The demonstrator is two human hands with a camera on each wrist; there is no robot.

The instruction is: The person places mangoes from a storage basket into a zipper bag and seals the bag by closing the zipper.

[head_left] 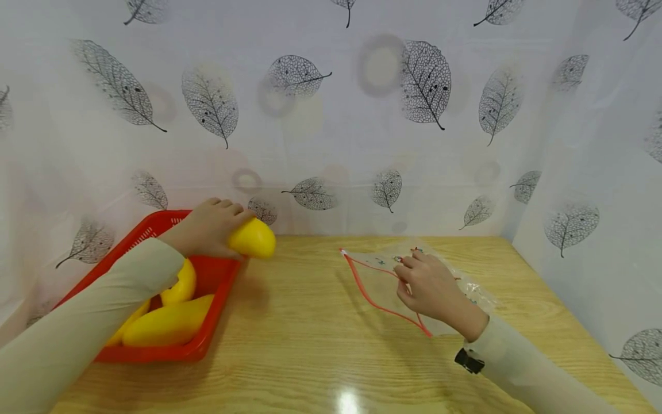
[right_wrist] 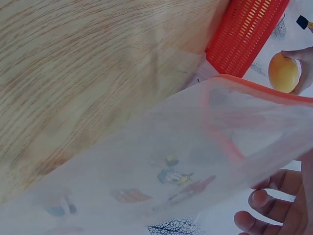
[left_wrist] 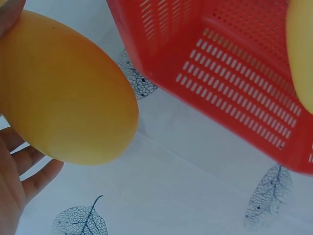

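Landmark: red basket [head_left: 217,290], slotted plastic, at the left end of the wooden desk [head_left: 310,356], close to the leaf-print curtain [head_left: 331,115].

Left hand [head_left: 207,230]: above the basket's far right corner, sleeve reaching over the basket.

Left grip: fingers curled over the top of a yellow mango [head_left: 253,238], thumb beneath; fruit held clear of the basket, poking out just past its right rim.

Held mango, left wrist view: smooth yellow-orange skin [left_wrist: 63,93] filling the left of the frame, palm and fingers [left_wrist: 24,171] behind it, basket wall [left_wrist: 234,73] to the right.

In the basket: more yellow mangoes [head_left: 168,325], one long fruit along the near wall, another [head_left: 181,284] curved behind it under the sleeve.

Clear zip bag [head_left: 383,287]: well to the right of the basket, red-edged mouth opened toward the basket, small cartoon prints on the film.

Right hand [head_left: 429,287]: at the bag, well apart from the basket.

Right grip: fingers closed in a pinch on the bag's upper edge, lifting it so the mouth gapes.

Bag, right wrist view: cloudy film [right_wrist: 146,171] across the frame, red rim [right_wrist: 264,90] on top, fingertips [right_wrist: 259,198] showing below; basket [right_wrist: 244,34] and held mango [right_wrist: 282,72] beyond the mouth.

Desk surface: pale wood grain, a bright glare spot near the front edge, right of the basket.
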